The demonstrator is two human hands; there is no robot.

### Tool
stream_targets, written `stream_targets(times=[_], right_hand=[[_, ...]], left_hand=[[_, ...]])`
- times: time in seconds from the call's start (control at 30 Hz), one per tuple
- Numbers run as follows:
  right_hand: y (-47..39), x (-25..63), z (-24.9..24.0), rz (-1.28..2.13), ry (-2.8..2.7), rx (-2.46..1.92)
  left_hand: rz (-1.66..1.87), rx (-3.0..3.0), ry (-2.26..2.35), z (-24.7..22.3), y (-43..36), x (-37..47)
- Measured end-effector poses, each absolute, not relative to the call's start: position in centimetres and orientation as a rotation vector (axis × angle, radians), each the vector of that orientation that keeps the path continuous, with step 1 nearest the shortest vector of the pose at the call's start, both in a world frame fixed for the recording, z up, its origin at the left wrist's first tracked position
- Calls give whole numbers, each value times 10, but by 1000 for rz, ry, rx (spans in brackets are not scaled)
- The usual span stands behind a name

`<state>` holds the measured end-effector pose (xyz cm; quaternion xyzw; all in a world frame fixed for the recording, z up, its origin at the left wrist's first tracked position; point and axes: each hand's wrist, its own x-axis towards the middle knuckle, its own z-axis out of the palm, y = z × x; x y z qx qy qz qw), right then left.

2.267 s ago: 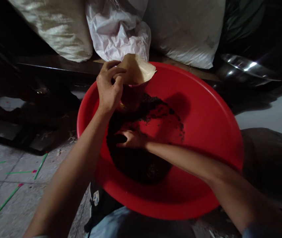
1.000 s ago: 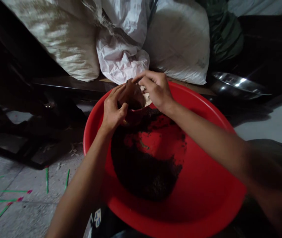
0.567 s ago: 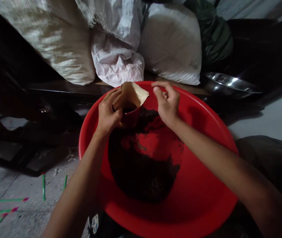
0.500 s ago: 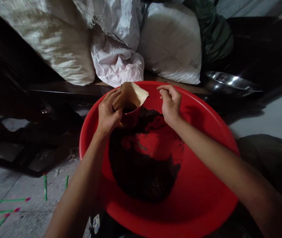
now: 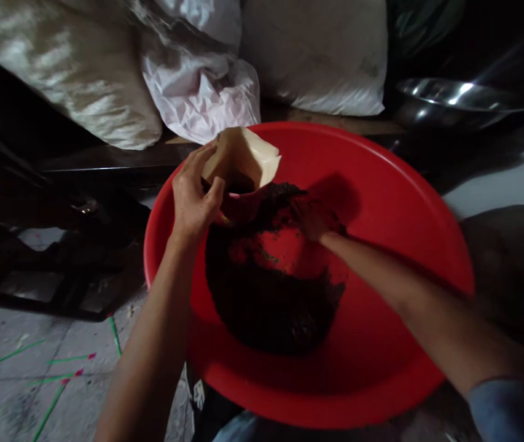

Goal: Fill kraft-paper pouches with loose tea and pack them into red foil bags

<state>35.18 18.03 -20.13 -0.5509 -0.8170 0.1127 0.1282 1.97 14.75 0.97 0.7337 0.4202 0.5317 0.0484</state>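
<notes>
My left hand [image 5: 192, 199] is wrapped round the side of an open paper bag [image 5: 262, 153], red outside and tan inside, with dark contents at its bottom. The bag stands in the far left part of a large red basin [image 5: 400, 350]. Dark, loose, crumbly material [image 5: 266, 307] covers much of the basin floor; its exact kind is unclear. Low in the basin, right of the bag, my right hand [image 5: 310, 221] reaches down by the far part of this material. Shadow and blur hide its fingers.
Full woven sacks [image 5: 317, 55] lean behind the basin on a dark ledge. A shiny metal bowl [image 5: 459, 101] sits at the back right. Several green sticks with pink tips [image 5: 52, 408] lie on the tiled floor at left, near a dark frame [image 5: 50, 307].
My right hand has dropped from above the basin, beside the bag's mouth, down towards the dark material. My left hand still holds the bag. The view has shifted slightly.
</notes>
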Motion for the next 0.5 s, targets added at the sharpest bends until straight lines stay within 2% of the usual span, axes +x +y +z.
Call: stream_targets(times=[0.2,0.3,0.5], right_hand=[[122,334,-195,677,-2846,-904],[83,311,-202,832,-2824,-576],[41,284,-214,1124,-2477,-569]], left_hand=[[1601,2257,1306,7,152,15],[1608,2250,1287,9,150,18],[1560,2235,1269,6,150,17]])
